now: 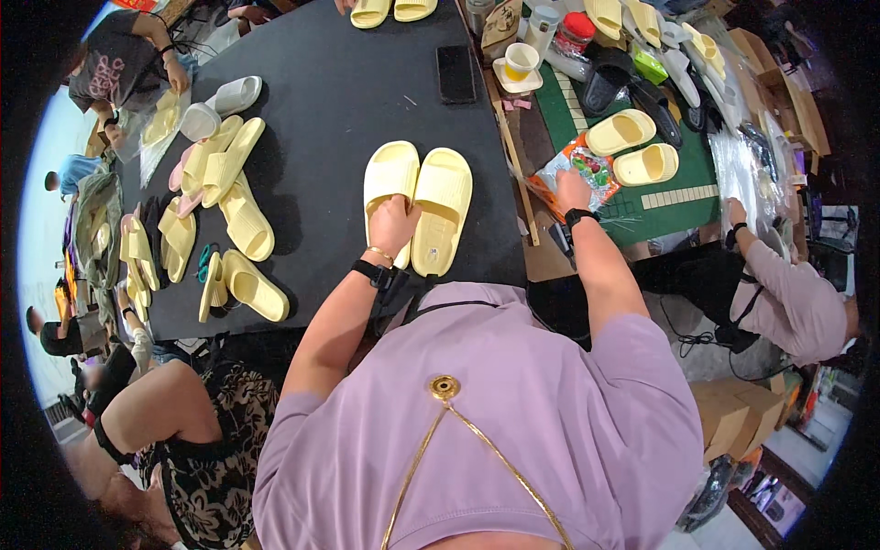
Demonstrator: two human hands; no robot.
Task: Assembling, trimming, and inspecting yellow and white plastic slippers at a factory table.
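Two pale yellow slide slippers lie side by side on the dark table (339,87), toes pointing away from me. My left hand (392,225) is closed at the rear of the left slipper's (389,174) strap, gripping it there; the fingertips are hidden. Just beside it, untouched, is the right slipper (440,225), with a small mark on its heel. On the green mat (642,220) to the right, my right hand (573,190) is closed at the near edge of a colourful orange packet (598,174). Another yellow pair (621,132) sits beyond that packet.
Loose yellow slippers (247,220) crowd the table's left side, near teal-handled scissors (203,263). A black phone (456,73) lies farther back. Cups (521,61), a red-lidded jar (576,31) and black slippers (607,81) stand back right. Other people work on both sides.
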